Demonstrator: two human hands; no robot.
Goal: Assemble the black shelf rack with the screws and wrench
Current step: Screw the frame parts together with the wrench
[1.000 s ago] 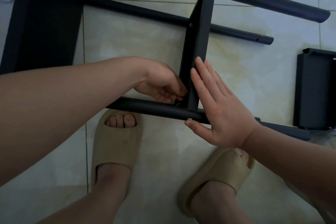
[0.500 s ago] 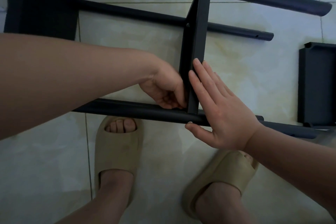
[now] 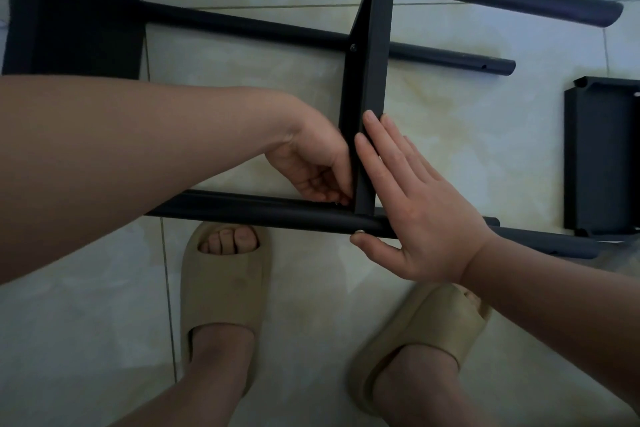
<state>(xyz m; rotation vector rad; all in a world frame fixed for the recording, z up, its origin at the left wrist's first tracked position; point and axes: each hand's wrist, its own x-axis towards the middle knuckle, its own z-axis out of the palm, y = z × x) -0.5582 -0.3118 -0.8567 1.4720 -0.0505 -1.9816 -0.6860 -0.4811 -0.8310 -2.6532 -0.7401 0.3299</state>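
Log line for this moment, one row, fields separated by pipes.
left hand: fingers at joint of shelf panel and near tube | right hand: flat, bracing panel | wrench: not visible | spare panel: on floor

Nothing here can be read: no lettering, label, brand mark or number shows on the black shelf rack (image 3: 367, 87), on the loose black panel (image 3: 602, 156) lying to the right, on the beige slippers (image 3: 225, 284), or on the pale floor tiles (image 3: 450, 121).
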